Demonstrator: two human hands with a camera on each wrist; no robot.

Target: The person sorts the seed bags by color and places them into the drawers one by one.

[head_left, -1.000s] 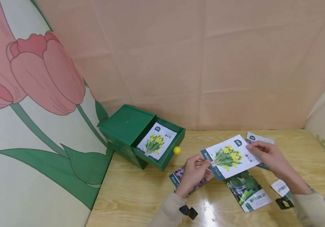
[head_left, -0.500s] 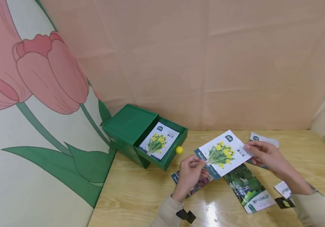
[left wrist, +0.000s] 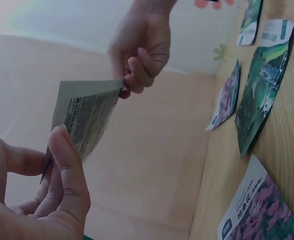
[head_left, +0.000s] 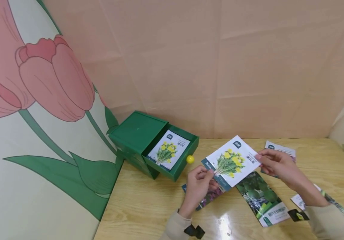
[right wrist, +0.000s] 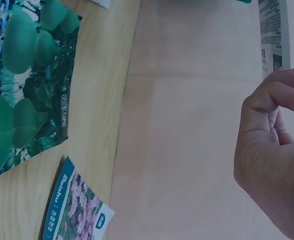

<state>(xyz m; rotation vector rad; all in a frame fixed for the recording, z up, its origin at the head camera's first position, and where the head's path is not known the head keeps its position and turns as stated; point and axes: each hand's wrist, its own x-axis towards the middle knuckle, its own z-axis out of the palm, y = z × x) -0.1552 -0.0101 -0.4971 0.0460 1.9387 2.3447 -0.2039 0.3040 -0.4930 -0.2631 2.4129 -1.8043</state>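
Observation:
Both hands hold one white seed packet [head_left: 232, 160] printed with yellow dandelions, raised above the table. My left hand [head_left: 198, 185] pinches its blue lower edge between thumb and fingers. At the opposite edge, my right hand [head_left: 280, 166] pinches a corner. The left wrist view shows the packet's printed back [left wrist: 89, 117] with a hand at each end. A matching dandelion packet [head_left: 168, 150] lies in the pulled-out drawer [head_left: 187, 154] of a green box [head_left: 138, 130]. The drawer's yellow knob [head_left: 190, 159] faces the hands.
Beneath the hands lie a green-fruit seed packet [head_left: 263, 200] and a pink-flower packet [head_left: 209, 198], partly covered. Another flower packet [head_left: 281, 148] lies behind the right hand. More packets [head_left: 298, 201] lie near the right sleeve. A pinkish sheet [head_left: 220, 83] hangs behind the table.
The held packet has shifted left and tilted a little more, both hands moving with it. The view has turned slightly. The box and its drawer stay as they were.

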